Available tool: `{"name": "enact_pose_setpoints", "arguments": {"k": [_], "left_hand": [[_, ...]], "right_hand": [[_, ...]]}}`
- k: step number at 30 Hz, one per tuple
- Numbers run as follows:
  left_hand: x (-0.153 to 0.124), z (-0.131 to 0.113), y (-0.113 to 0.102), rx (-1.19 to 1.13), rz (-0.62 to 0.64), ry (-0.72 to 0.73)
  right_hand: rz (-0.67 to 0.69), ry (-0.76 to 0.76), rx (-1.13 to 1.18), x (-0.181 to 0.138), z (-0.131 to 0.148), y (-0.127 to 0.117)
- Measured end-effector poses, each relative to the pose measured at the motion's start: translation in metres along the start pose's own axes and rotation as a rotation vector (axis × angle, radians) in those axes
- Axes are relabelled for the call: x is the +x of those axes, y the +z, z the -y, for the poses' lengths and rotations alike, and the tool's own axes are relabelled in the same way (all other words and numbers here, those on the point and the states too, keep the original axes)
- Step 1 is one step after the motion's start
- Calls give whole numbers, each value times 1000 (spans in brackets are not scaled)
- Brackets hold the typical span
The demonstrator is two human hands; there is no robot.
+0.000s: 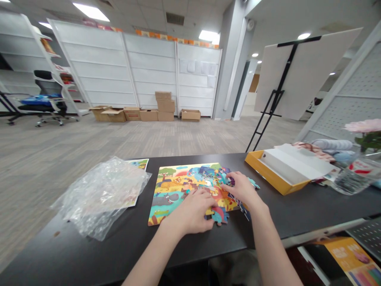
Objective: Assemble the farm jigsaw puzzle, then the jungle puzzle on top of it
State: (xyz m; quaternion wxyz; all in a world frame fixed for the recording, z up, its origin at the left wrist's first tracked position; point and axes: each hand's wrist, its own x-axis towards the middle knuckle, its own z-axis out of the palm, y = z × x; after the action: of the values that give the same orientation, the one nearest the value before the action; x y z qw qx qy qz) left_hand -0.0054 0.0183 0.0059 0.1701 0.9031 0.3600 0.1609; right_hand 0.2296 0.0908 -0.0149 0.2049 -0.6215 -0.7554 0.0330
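A colourful animal jigsaw puzzle [168, 184] lies flat on the black table, with loose puzzle pieces heaped over its right half. My left hand [192, 212] rests low over the front of the puzzle, its fingers curled and the thumb bent in at a blue and red puzzle piece [219, 215] by the front edge. At the right side, my right hand [242, 188] reaches into the heap, thumb and fingertips closing around a dark purple puzzle piece [230, 181]. Other pieces partly hide under both hands.
Left of the puzzle, a crumpled clear plastic bag [101, 190] covers part of a printed sheet [142, 163]. A yellow box [268, 172] with white card sits at the right, beside a clear vase [357, 174] of flowers. An easel [272, 99] stands beyond the table.
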Motion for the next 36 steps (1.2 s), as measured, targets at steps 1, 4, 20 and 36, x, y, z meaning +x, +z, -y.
{"name": "enact_pose_setpoints", "arguments": {"k": [1, 4, 20, 36], "left_hand": [[-1, 1, 0, -4, -8, -3], [-2, 4, -3, -20, -42, -4], [1, 8, -11, 146, -121, -154], [6, 9, 7, 191, -83, -113]], "right_hand": [[13, 2, -4, 0, 2, 1], [36, -23, 23, 0, 7, 0], [341, -203, 480, -15, 21, -23], [102, -72, 158, -5, 3, -4]]}}
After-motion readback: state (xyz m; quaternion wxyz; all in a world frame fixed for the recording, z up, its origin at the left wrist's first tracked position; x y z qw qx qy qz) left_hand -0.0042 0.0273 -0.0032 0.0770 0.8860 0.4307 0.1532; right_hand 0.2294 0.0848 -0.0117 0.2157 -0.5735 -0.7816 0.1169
